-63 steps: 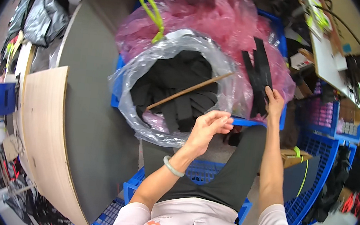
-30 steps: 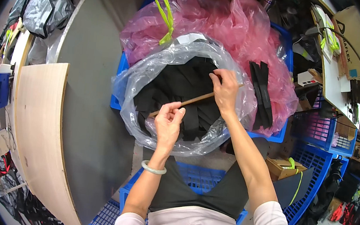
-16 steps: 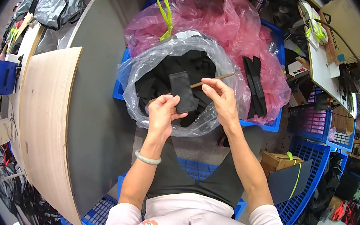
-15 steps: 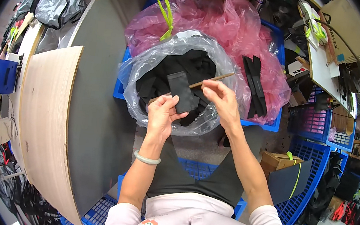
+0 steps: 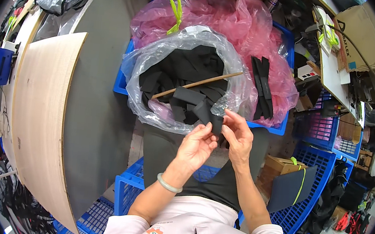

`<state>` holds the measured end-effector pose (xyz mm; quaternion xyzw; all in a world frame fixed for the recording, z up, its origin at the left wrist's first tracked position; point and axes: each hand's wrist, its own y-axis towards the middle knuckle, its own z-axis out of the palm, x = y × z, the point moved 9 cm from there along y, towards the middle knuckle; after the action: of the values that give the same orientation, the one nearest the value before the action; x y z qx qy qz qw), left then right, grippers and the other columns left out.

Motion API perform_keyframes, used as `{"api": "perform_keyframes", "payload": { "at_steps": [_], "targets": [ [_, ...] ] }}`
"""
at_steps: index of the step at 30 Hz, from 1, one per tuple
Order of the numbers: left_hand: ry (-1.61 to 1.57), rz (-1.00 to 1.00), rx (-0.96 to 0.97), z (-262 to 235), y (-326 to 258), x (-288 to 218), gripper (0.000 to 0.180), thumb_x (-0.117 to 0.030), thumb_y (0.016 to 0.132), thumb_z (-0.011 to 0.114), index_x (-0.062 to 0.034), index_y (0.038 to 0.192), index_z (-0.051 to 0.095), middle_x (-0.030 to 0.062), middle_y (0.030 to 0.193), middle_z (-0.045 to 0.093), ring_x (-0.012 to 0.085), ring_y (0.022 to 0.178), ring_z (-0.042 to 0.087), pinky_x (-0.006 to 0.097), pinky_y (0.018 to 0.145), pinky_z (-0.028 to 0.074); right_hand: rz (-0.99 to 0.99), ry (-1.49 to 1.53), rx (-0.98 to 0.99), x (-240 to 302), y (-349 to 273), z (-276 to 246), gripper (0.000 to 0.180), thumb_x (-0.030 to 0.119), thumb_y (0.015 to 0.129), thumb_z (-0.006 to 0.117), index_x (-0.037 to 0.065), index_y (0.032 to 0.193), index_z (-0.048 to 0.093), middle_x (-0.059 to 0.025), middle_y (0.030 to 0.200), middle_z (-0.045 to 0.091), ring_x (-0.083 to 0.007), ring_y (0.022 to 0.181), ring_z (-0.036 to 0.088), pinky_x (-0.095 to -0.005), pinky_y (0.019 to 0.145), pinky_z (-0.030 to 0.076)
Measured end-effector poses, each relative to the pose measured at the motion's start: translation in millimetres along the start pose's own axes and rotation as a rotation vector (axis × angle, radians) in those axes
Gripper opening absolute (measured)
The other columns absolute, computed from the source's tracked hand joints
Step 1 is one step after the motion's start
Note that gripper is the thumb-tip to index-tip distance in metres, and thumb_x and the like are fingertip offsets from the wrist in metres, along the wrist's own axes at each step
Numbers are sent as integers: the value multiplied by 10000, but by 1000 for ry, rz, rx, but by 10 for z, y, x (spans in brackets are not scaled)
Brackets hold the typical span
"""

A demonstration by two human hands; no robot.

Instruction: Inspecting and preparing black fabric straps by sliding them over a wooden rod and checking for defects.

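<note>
Both my hands meet at the near rim of a clear plastic bag point(image 5: 133, 72) full of black fabric pieces point(image 5: 195, 63). My left hand point(image 5: 197, 147) is closed, pinching the lower end of a flat black fabric piece point(image 5: 206, 115). At that piece's right edge, my right hand point(image 5: 239, 140) has its thumb and fingers closed on it. Part of the piece is hidden behind the fingers. A thin wooden stick point(image 5: 197, 84) lies slantwise across the bag's mouth, touched by neither hand.
Pink plastic sheeting point(image 5: 247, 23) fills a blue crate point(image 5: 291, 45) behind the bag, with black strips point(image 5: 262, 88) lying on it. A grey panel point(image 5: 101, 108) and a pale wooden board point(image 5: 46, 116) stand at left. A cardboard box point(image 5: 274, 174) sits at right by blue crates.
Both hands have moved nearer to me, the left also rightward, carrying the black piece to the bag's near rim. The stick, earlier by the hands, now lies free across the bag.
</note>
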<state>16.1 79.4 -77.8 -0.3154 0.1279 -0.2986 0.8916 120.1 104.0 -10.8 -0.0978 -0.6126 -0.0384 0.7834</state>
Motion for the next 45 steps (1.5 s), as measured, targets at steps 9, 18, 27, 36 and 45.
{"api": "perform_keyframes", "payload": {
  "at_steps": [9,18,27,36,45],
  "targets": [
    [29,-57,-102,-15,-70,229,101,7,836,627,-22,799,537,84,810,583,197,734,592,248,643,533,-228,-323,-100,256,-276,-267,362,-84,790,562,17,1135,604,-49,908,598,-99,743,546,-214,666,450],
    [298,-193,-176,-346,-266,381,54,77,770,613,103,817,610,172,820,627,266,746,626,319,672,543,81,-106,-119,-100,-612,-641,271,-36,783,585,0,1048,629,-42,888,636,-89,768,589,-224,708,481],
    [717,-96,-151,-341,-496,337,220,12,790,622,45,1005,595,158,951,632,260,816,618,327,682,522,94,158,-43,-255,-949,-689,208,-39,744,579,-15,939,645,-39,780,627,-73,729,582,-226,671,478],
    [732,6,-129,-268,-507,428,259,-163,862,628,-54,1092,582,69,1068,619,213,1003,557,351,768,456,-97,229,-69,-60,-1081,-884,130,-42,751,562,-11,871,600,-41,742,613,-85,665,566,-243,607,467],
    [511,-9,-208,-207,-477,559,164,-145,865,628,-52,999,605,86,1035,628,206,929,597,327,700,512,-300,-73,-240,246,-1075,-996,245,-96,693,547,15,900,618,-51,752,585,-126,631,560,-242,577,456]
  ]
}}
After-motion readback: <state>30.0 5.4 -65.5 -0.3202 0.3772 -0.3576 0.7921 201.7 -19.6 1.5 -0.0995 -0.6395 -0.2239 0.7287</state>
